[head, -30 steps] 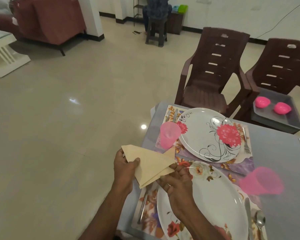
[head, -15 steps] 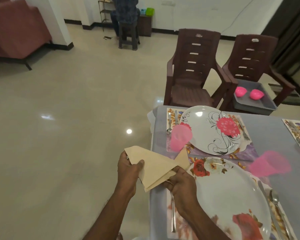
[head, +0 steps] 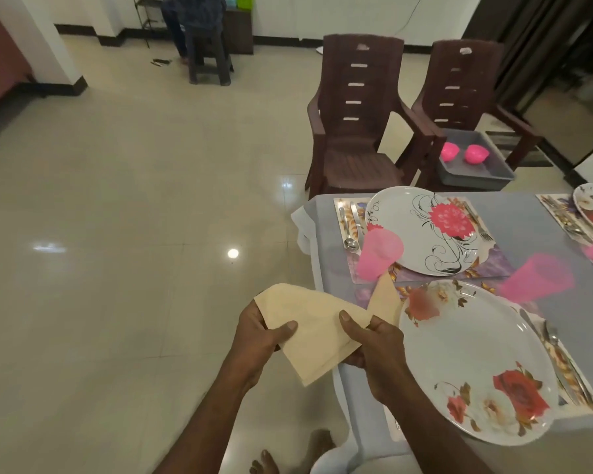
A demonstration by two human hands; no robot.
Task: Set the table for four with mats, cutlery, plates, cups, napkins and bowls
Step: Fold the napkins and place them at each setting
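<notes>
- A grey tray (head: 493, 174) rests on the seat of the right brown chair (head: 466, 97); inside it lie two pink bowls (head: 449, 152), side by side and apart.
- The left brown chair (head: 356, 107) has a bare seat.
- On the counter (head: 545, 213), the far plate (head: 421, 230) with a pink flower lies on a floral mat (head: 493, 265); a spoon (head: 348, 234) lies at the left of this plate and a fork (head: 481, 227) at the right.
- A pink cup (head: 379, 249) stands on the near left corner of this mat, overlapping the plate rim in the view.
- The near plate (head: 476, 360), with red roses, lies on another mat; cutlery (head: 562, 364) is along its right side, and a second pink cup (head: 536, 277) is beyond it.
- No readable writing or brand is visible.
- The beige folded napkin (head: 319, 330) is held in the air over the left edge of the counter, left of the near plate.
- The left hand (head: 261, 340) pinches the napkin's left corner, thumb on top.
- The right hand (head: 377, 350) grips the right side, thumb on top, fingers under; one napkin tip rises behind it toward the first cup.
</notes>
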